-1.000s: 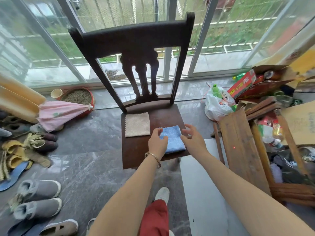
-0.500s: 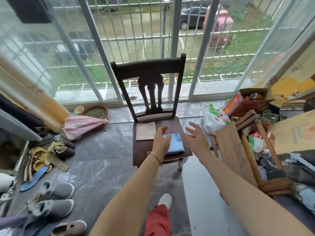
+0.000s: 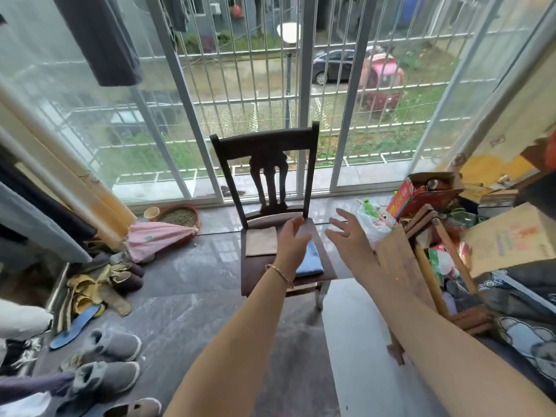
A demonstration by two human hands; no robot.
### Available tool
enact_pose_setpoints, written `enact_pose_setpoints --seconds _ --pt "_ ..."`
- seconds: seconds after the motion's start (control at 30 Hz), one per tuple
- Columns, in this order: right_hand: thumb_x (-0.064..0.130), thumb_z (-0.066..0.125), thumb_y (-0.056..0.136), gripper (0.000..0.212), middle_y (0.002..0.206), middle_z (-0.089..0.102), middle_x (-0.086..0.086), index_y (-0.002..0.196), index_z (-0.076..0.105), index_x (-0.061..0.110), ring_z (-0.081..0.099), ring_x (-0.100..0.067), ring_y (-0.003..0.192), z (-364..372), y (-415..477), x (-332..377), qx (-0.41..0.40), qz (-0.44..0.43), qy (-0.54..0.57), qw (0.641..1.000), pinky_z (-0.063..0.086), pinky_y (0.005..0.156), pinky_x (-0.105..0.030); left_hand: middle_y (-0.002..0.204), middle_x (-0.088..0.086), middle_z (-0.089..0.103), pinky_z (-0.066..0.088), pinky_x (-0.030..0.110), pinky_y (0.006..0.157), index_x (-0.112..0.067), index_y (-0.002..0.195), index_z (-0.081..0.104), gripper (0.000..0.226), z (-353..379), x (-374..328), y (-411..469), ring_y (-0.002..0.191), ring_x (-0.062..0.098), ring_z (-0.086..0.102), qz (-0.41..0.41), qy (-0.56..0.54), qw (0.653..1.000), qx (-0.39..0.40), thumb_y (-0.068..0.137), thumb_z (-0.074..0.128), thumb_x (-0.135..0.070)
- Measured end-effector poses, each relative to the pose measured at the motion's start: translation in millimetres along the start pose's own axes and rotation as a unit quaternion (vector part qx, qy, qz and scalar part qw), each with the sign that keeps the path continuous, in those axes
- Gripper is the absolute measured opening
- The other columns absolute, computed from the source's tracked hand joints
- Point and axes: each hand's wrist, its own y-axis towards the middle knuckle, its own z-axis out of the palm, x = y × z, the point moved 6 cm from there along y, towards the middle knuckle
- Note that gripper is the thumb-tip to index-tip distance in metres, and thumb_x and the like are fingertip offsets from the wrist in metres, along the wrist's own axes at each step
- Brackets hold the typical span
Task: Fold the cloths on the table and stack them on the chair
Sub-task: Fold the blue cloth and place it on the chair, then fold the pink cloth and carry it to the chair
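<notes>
Left hand (image 3: 293, 242), right hand (image 3: 349, 239) now off blue cloth (image 3: 311, 261)

A dark wooden chair with a carved back (image 3: 259, 271) stands on the grey marbled tile floor (image 3: 186, 284), close to the sliding glass doors. Two folded cloths lie flat on its seat, side by side: a square beige cloth (image 3: 261, 242) on the left half and a blue cloth (image 3: 311, 261) on the right, nearer the front edge. Off to the left, grey felt slippers (image 3: 111, 347) and a blue insole (image 3: 76, 326) lie on the floor.
</notes>
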Motion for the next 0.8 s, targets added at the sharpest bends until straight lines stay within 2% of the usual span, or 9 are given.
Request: enact_pose_setpoints --seconds 0.13,0.23,0.37,0.47,0.57,0.7,0.77,0.8 --pt "0.004 0.054 0.090 0.049 0.133 0.052 -0.005 0.134 0.041 0.022 0.055 -0.016 0.099 -7 -16 7 -0.014 0.005 0.004 1.000 0.049 0.074 -0.017 0.136 0.010 0.049 0.038 0.032 0.107 -0.004 0.133 0.044 0.047 0 -7 -15 0.128 0.021 0.045 0.009 0.002 1.000 0.013 0.087 0.050 0.004" --pt "0.007 0.056 0.090 0.050 0.135 0.051 -0.007 0.135 0.040 0.021 0.054 -0.015 0.099 -11 -30 12 -0.026 -0.003 0.002 1.000 0.046 0.060 -0.002 0.137 0.006 0.048 0.037 0.025 0.102 -0.007 0.134 0.043 0.047 -2 -10 -29 0.126 0.015 0.045 0.014 0.004 0.999 0.036 0.088 0.049 0.001" --pt "0.010 0.056 0.091 0.050 0.136 0.051 -0.005 0.137 0.038 0.021 0.053 -0.012 0.100 -12 -60 16 -0.047 -0.013 0.001 0.999 0.042 0.057 -0.002 0.139 0.006 0.047 0.036 0.022 0.098 -0.005 0.136 0.042 0.049 -8 -12 -53 0.122 0.011 0.045 0.021 0.005 0.998 0.065 0.088 0.050 0.002" --pt "0.011 0.058 0.090 0.051 0.136 0.051 -0.004 0.136 0.039 0.023 0.054 -0.013 0.101 -11 -87 15 -0.062 -0.027 0.000 0.998 0.041 0.071 -0.011 0.139 0.008 0.046 0.034 0.022 0.099 -0.003 0.136 0.041 0.050 -14 -12 -74 0.128 0.016 0.043 0.030 0.002 0.996 0.081 0.087 0.050 0.004" --pt "0.012 0.058 0.090 0.050 0.138 0.050 -0.004 0.135 0.040 0.024 0.054 -0.014 0.102 -13 -125 5 -0.082 -0.025 0.008 0.996 0.042 0.089 -0.026 0.141 0.009 0.044 0.032 0.021 0.098 -0.003 0.135 0.040 0.049 -19 -6 -103 0.133 0.019 0.040 0.032 0.002 0.993 0.114 0.088 0.049 0.005" --pt "0.013 0.059 0.090 0.050 0.137 0.050 -0.003 0.135 0.041 0.024 0.053 -0.016 0.109 -17 -183 -5 -0.120 -0.023 0.004 0.992 0.045 0.097 -0.035 0.144 0.013 0.041 0.036 0.014 0.092 0.001 0.134 0.039 0.048 -23 1 -145 0.135 0.021 0.038 0.042 0.006 0.987 0.154 0.088 0.049 0.007" --pt "0.016 0.061 0.089 0.050 0.136 0.052 -0.001 0.134 0.042 0.024 0.054 -0.018 0.115 -19 -212 -10 -0.140 -0.024 0.000 0.990 0.046 0.101 -0.041 0.143 0.014 0.042 0.042 0.005 0.078 0.004 0.134 0.039 0.048 -23 4 -166 0.134 0.022 0.039 0.051 0.009 0.984 0.169 0.087 0.050 0.008" --pt "0.016 0.061 0.089 0.050 0.136 0.052 0.000 0.135 0.042 0.023 0.054 -0.018 0.116 -21 -227 -11 -0.148 -0.024 -0.004 0.989 0.046 0.101 -0.040 0.143 0.013 0.042 0.043 0.006 0.078 0.004 0.134 0.040 0.049 -22 7 -176 0.133 0.022 0.040 0.049 0.014 0.983 0.176 0.087 0.051 0.008"
